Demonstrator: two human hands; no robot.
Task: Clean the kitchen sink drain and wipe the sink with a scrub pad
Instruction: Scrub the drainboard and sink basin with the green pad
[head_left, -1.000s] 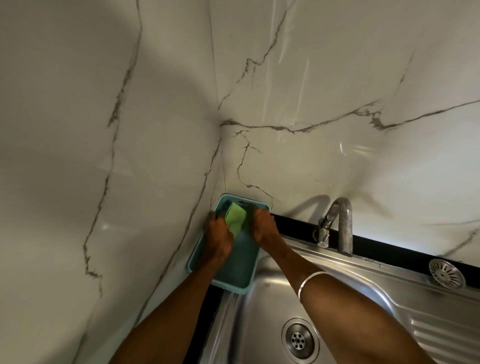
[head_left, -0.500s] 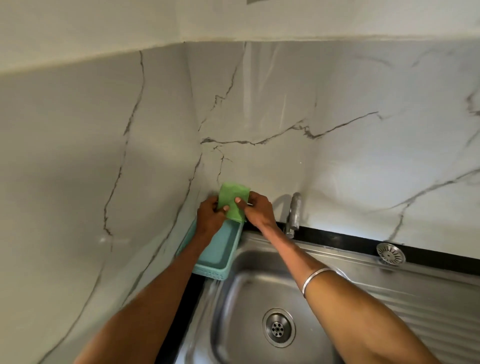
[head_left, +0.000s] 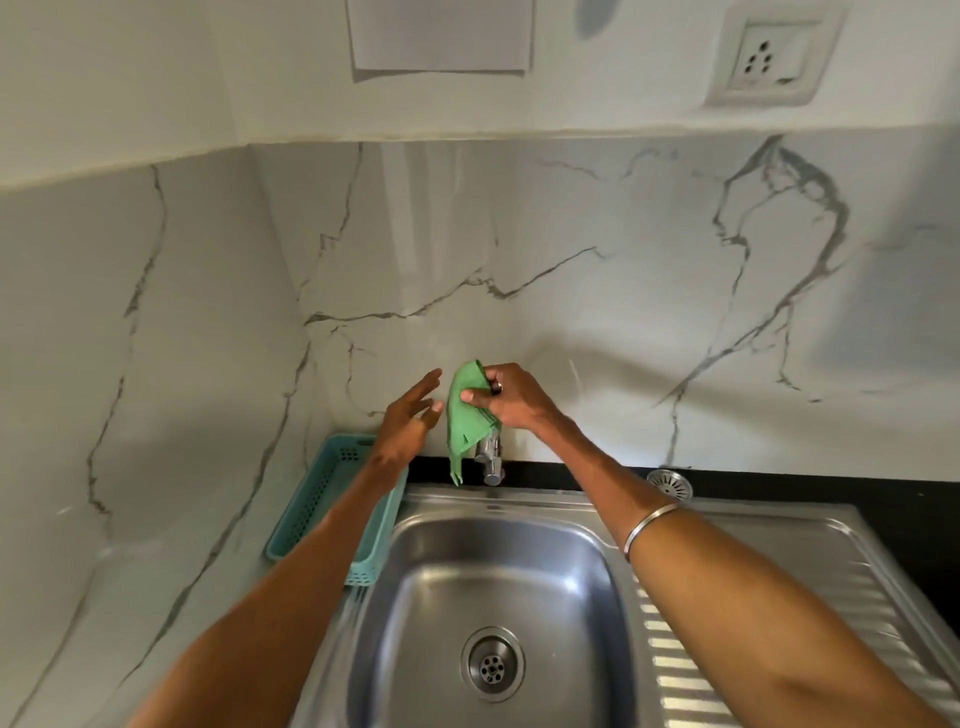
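Observation:
My right hand (head_left: 511, 399) holds a green scrub pad (head_left: 467, 418) up in front of the marble wall, thumb pinching it against the fingers; the pad hangs folded, its lower corner dangling above the sink's back rim. Just left of the pad, my left hand (head_left: 410, 413) is raised with fingers spread and holds nothing. Below lies the steel sink (head_left: 597, 587), its round drain (head_left: 492, 665) at the bottom of the basin. The tap (head_left: 491, 460) is partly hidden behind the pad and my right hand.
A teal plastic basket (head_left: 317, 499) stands on the counter left of the sink, under my left forearm. A loose drain strainer (head_left: 670, 483) lies on the black ledge at the back right. The ribbed drainboard (head_left: 779, 613) runs right; a wall socket (head_left: 769, 57) is above.
The pad has been lifted out of the teal basket and carried right, above the tap. My left hand has let go of it; only my right hand holds it now.

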